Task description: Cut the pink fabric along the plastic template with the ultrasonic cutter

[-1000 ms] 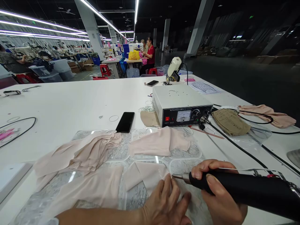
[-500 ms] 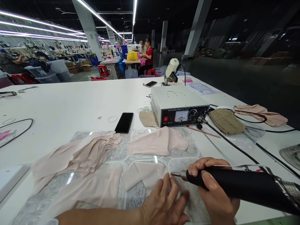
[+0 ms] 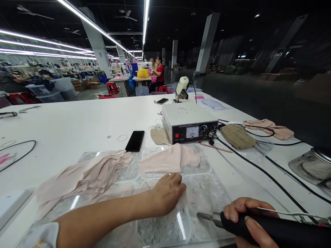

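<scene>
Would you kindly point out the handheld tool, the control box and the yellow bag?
Handheld tool [image 3: 296,234], head view: on its black body.
Control box [image 3: 190,115], head view: on its top cover.
Yellow bag [image 3: 144,73], head view: on its side.

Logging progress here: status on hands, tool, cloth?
Left hand curled, grip unclear. Right hand grips black tool. Pale cloths on mat, some behind left forearm.

At the lower right, the tool [image 3: 297,234] has a matt black body and a shiny metal tip [image 3: 205,217]. The pink cloth pieces [image 3: 169,160] in the centre look smooth and matt. Below them, the mat [image 3: 160,229] is glossy, like plastic. The worktop [image 3: 77,124] looks smooth.
</scene>
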The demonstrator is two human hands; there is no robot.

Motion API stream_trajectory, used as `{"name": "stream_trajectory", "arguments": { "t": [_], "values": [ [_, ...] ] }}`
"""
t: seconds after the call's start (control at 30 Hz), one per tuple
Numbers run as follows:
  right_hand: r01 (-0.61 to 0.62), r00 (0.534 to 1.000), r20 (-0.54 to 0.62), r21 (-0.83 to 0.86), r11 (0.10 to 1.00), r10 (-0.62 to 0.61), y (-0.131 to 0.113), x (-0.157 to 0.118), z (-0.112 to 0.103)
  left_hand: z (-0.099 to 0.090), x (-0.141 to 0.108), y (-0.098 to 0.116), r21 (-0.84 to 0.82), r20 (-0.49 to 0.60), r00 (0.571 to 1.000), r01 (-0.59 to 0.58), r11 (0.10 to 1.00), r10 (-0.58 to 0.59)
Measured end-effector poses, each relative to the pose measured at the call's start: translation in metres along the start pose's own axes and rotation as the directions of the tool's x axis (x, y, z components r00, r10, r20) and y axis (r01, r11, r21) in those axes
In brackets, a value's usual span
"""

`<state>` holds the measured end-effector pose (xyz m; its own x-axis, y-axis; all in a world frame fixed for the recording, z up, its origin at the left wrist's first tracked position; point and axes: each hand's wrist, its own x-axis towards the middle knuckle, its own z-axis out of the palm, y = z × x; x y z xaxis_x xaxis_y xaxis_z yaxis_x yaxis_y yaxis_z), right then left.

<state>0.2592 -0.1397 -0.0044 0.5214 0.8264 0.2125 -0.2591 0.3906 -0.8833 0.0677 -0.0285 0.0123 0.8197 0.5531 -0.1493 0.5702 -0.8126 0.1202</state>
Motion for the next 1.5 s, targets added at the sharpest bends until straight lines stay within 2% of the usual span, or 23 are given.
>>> {"name": "stream_trajectory", "arguments": {
  "t": [0.07,0.17,0.27,0.33,0.43,0.5,0.6,0.73,0.8,0.9,1.0,1.13,1.33,1.5],
  "values": [
    [0.042,0.998,-0.048,0.001,0.999,-0.042,0.007,0.007,0.005,-0.001,0.008,-0.001,-0.006,0.009,1.000,0.025,1.000,-0.025],
    [0.124,0.976,-0.185,0.049,0.991,-0.113,0.012,0.022,0.011,0.000,0.019,-0.001,-0.037,0.007,0.996,0.095,0.995,-0.094],
    [0.162,0.959,-0.251,0.104,0.981,-0.132,0.008,0.030,0.010,-0.002,0.026,-0.002,-0.098,-0.009,0.988,0.150,0.984,-0.152],
    [0.180,0.943,-0.303,0.109,0.978,-0.140,0.001,0.027,0.007,-0.005,0.024,-0.003,-0.130,-0.025,0.988,0.146,0.981,-0.150],
    [0.163,0.921,-0.375,0.124,0.979,-0.106,-0.012,0.011,0.004,-0.008,0.012,-0.009,-0.157,-0.051,0.998,0.027,0.987,-0.036],
    [0.138,0.916,-0.395,0.152,0.979,-0.068,-0.017,-0.001,0.004,-0.007,0.002,-0.015,-0.141,-0.091,0.983,-0.169,0.976,0.157],
    [0.136,0.922,-0.381,0.157,0.978,-0.067,-0.020,-0.016,0.003,-0.004,-0.004,-0.021,-0.062,-0.154,0.899,-0.422,0.905,0.409],
    [0.164,0.910,-0.401,0.103,0.981,-0.110,-0.018,-0.028,0.004,-0.003,0.005,-0.021,-0.030,-0.152,0.787,-0.609,0.793,0.598],
    [0.171,0.903,-0.411,0.074,0.982,-0.126,-0.017,-0.031,0.005,-0.002,0.013,-0.021,-0.046,-0.148,0.756,-0.649,0.760,0.637],
    [0.192,0.885,-0.442,0.056,0.980,-0.149,-0.016,-0.034,0.005,0.002,0.020,-0.022,-0.070,-0.143,0.739,-0.671,0.738,0.658],
    [0.212,0.870,-0.466,0.056,0.976,-0.162,-0.012,-0.036,0.004,0.007,0.022,-0.026,-0.100,-0.161,0.735,-0.676,0.730,0.658],
    [0.219,0.885,-0.432,0.060,0.974,-0.172,-0.005,-0.038,0.002,0.012,0.020,-0.029,-0.124,-0.190,0.740,-0.670,0.732,0.645],
    [0.202,0.869,-0.477,0.095,0.975,-0.134,-0.008,-0.039,0.004,0.010,0.019,-0.028,-0.056,-0.203,0.720,-0.685,0.726,0.663],
    [0.183,0.871,-0.471,0.054,0.982,-0.137,-0.012,-0.040,0.000,0.005,0.019,-0.022,-0.002,-0.190,0.657,-0.744,0.669,0.730]
  ]
}}
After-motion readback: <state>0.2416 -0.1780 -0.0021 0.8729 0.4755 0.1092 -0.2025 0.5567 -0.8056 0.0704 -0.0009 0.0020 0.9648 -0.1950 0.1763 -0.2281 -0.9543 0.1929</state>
